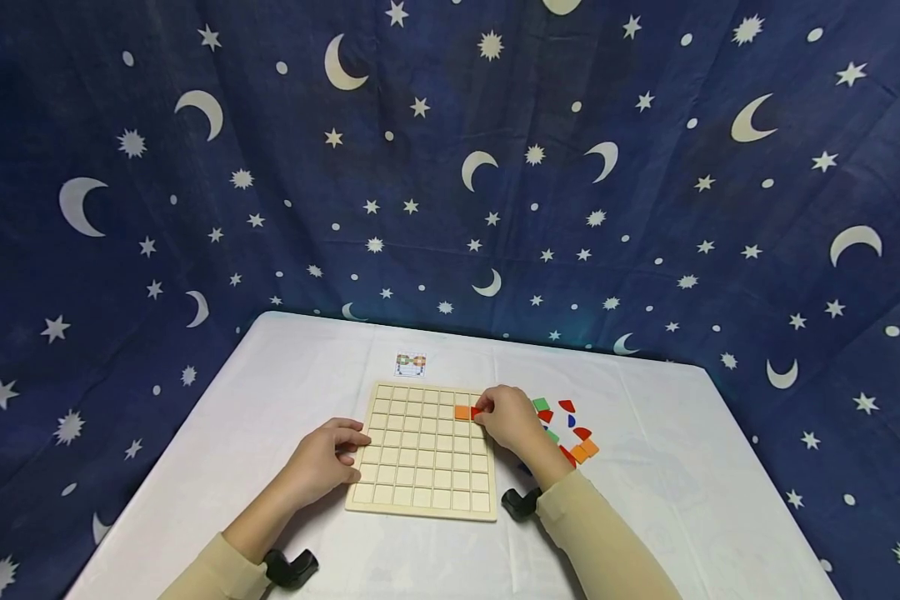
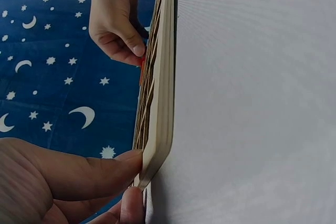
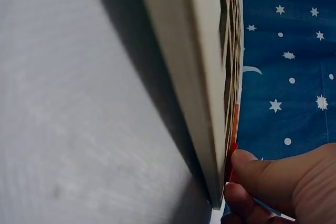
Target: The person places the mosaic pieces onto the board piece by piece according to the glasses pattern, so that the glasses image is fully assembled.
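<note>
A light wooden grid board (image 1: pixel 420 457) lies flat on the white-covered table. My left hand (image 1: pixel 322 460) rests at its left edge, thumb and fingers spread apart and touching the rim (image 2: pixel 164 124). At the upper right of the board, my right hand (image 1: pixel 508 417) pinches a small red piece (image 1: pixel 476 412) between thumb and finger. In the right wrist view this red piece (image 3: pixel 231 161) is partly covered by the fingers, so its full shape is hidden. Directly left of it, an orange square tile (image 1: pixel 461 412) sits in a cell.
Right of the board lie loose pieces: a green one (image 1: pixel 542 404), red ones (image 1: pixel 566 406), a blue one (image 1: pixel 572 422) and orange squares (image 1: pixel 584 451). Some are partly hidden by my right arm. A small printed pattern card (image 1: pixel 410 363) lies beyond the board. Behind hangs a star-patterned cloth (image 1: pixel 450 167).
</note>
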`<action>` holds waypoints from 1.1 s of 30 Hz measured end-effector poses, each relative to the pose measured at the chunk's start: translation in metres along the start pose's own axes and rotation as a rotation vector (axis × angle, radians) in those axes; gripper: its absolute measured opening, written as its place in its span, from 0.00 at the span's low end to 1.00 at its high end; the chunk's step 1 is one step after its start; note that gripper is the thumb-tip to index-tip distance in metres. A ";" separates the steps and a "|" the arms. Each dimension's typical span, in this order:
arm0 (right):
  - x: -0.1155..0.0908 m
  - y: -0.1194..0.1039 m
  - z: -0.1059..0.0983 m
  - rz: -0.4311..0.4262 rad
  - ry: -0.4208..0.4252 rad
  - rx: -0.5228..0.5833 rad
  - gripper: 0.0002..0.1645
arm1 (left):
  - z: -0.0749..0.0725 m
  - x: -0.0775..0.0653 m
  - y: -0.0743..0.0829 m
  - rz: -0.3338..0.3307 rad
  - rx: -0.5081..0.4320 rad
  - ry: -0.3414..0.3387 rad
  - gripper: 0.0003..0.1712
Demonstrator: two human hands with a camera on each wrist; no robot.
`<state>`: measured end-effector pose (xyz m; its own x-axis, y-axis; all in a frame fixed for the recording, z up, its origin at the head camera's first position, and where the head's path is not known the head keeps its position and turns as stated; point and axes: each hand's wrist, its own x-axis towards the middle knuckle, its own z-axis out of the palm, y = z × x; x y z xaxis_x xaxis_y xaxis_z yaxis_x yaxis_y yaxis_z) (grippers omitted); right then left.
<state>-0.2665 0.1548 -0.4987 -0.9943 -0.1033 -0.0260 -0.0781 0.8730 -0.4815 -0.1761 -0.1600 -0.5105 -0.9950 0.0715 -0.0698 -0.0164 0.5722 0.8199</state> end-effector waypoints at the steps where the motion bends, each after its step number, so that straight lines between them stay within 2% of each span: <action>1: 0.000 -0.001 0.000 0.006 -0.001 -0.003 0.04 | 0.000 0.000 0.000 0.000 0.000 -0.001 0.29; 7: 0.000 -0.001 0.001 0.008 0.001 -0.003 0.04 | 0.000 0.000 0.001 0.003 0.007 0.002 0.29; 14: 0.001 0.004 -0.001 -0.043 0.023 0.022 0.08 | 0.000 0.000 0.000 0.012 0.008 0.007 0.29; 18: -0.002 0.013 -0.008 -0.046 0.023 0.036 0.09 | 0.000 0.000 -0.001 0.009 0.005 0.005 0.29; 22: -0.006 0.026 -0.019 -0.004 0.002 0.052 0.10 | 0.000 0.000 -0.001 0.008 0.006 0.004 0.29; 27: -0.015 0.043 -0.029 0.016 -0.025 0.026 0.10 | 0.000 0.000 -0.002 0.007 0.012 0.005 0.29; 33: -0.023 0.057 -0.031 0.023 -0.053 0.009 0.11 | 0.000 0.000 -0.002 0.016 0.028 0.003 0.29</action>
<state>-0.2508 0.2221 -0.4985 -0.9905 -0.1088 -0.0836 -0.0545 0.8712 -0.4880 -0.1764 -0.1610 -0.5120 -0.9954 0.0785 -0.0558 0.0017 0.5936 0.8048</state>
